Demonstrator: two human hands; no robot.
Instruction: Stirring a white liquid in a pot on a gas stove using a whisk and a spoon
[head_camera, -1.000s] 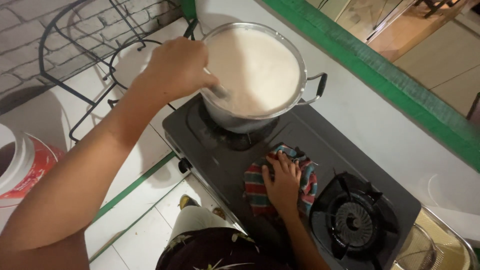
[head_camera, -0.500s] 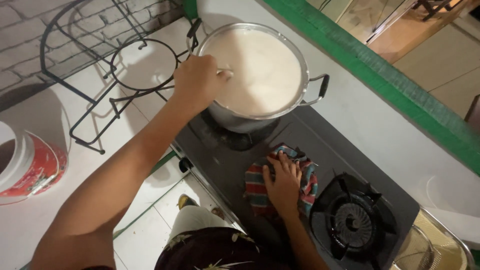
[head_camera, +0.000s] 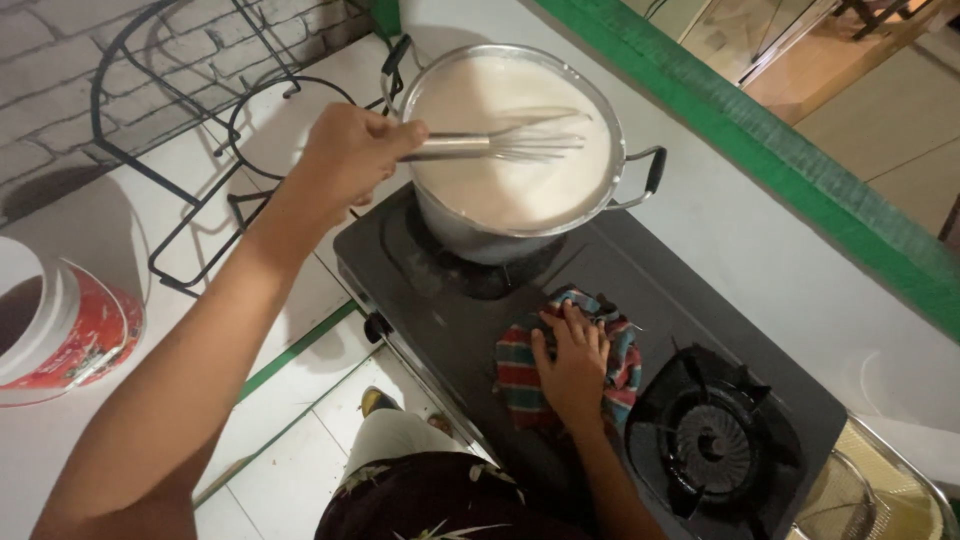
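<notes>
A black wire rack (head_camera: 190, 190) stands on the white counter (head_camera: 60, 450) just beyond the left hand, against a grey brick-patterned wall (head_camera: 110, 60). Well to the left of that arm, a red and white plastic tub (head_camera: 60, 325) sits near the counter's edge. To the right of the right hand, very near it, lies the stove's free burner (head_camera: 712, 447) with its black pan support. Further right, at the lower corner, a wire mesh strainer (head_camera: 840, 500) rests in a metal tray (head_camera: 925, 490). A green band (head_camera: 800, 170) runs along the white wall (head_camera: 760, 260) beyond both hands. Below them, white floor tiles (head_camera: 300, 440) show.
</notes>
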